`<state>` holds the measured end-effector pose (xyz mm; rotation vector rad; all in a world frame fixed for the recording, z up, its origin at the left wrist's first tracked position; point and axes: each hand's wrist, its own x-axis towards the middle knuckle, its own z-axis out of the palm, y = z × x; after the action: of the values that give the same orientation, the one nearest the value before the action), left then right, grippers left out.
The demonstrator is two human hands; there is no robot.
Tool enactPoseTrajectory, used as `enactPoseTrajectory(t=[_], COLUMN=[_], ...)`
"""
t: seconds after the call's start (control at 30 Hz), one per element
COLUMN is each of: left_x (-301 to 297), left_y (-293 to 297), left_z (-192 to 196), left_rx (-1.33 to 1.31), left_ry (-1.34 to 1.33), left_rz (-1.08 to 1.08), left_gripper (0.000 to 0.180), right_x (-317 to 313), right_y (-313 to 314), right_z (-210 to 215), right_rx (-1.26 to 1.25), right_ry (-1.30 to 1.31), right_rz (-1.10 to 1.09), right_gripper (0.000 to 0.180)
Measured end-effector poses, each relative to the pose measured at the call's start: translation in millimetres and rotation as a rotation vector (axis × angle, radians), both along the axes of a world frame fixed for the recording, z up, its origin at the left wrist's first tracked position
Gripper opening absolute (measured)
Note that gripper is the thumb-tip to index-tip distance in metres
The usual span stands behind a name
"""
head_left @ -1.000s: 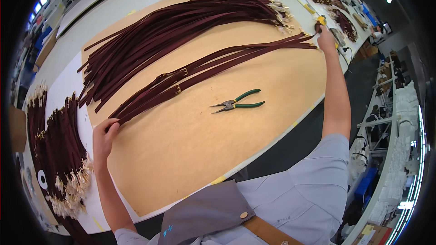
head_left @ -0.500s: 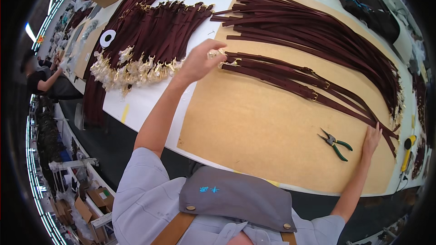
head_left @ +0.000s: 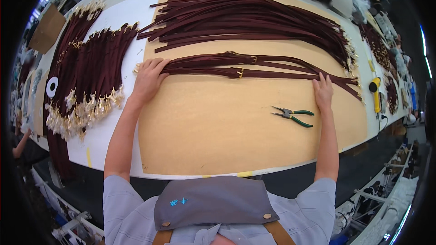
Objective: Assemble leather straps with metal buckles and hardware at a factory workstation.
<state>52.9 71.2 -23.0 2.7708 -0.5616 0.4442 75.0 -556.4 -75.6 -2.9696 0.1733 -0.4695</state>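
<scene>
A small group of dark burgundy leather straps (head_left: 206, 67) with gold buckles (head_left: 240, 73) lies across the middle of the tan board (head_left: 218, 127). At their left end my left hand (head_left: 149, 79) is closed over the strap ends, with a bit of wrapped gold hardware showing beside it. Toward the right end, my right hand (head_left: 323, 91) rests on the straps with its fingers stretched out; its thumb is hard to make out. Green-handled pliers (head_left: 290, 114) lie on the board, left of my right forearm.
A big pile of burgundy straps (head_left: 254, 20) spans the far side of the board. At left hang bundled straps (head_left: 97, 61) with plastic-wrapped gold clasps and a white tape roll (head_left: 52, 87). A cardboard box (head_left: 47, 28) stands far left; a yellow-and-black tool (head_left: 375, 93) lies right.
My left hand has turned palm-down and lowered onto the left ends of the straps. My right hand stays at their right part. The view has swung right, and the straps lie closer together.
</scene>
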Motion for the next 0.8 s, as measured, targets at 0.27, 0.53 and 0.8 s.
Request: enactPoseTrajectory(t=[0.27, 0.53, 0.8], left_x=[-13.8, -17.0, -28.2], left_y=[2.5, 6.3, -18.7], left_z=[1.2, -6.5, 49.8], left_rx=[0.039, -0.046, -0.225], left_ry=[-0.016, -0.022, -0.148], left_rz=[0.044, 0.064, 0.045], left_gripper=[0.05, 0.052, 0.035], right_x=[34.6, 146.0, 151.9], right_y=[58.8, 114.6, 104.9], right_z=[64.5, 32.5, 61.2], right_rx=[0.209, 0.034, 0.04], right_ry=[-0.122, -0.141, -0.174], right_rz=[0.174, 0.311, 0.369], right_gripper=[0.03, 0.024, 0.005])
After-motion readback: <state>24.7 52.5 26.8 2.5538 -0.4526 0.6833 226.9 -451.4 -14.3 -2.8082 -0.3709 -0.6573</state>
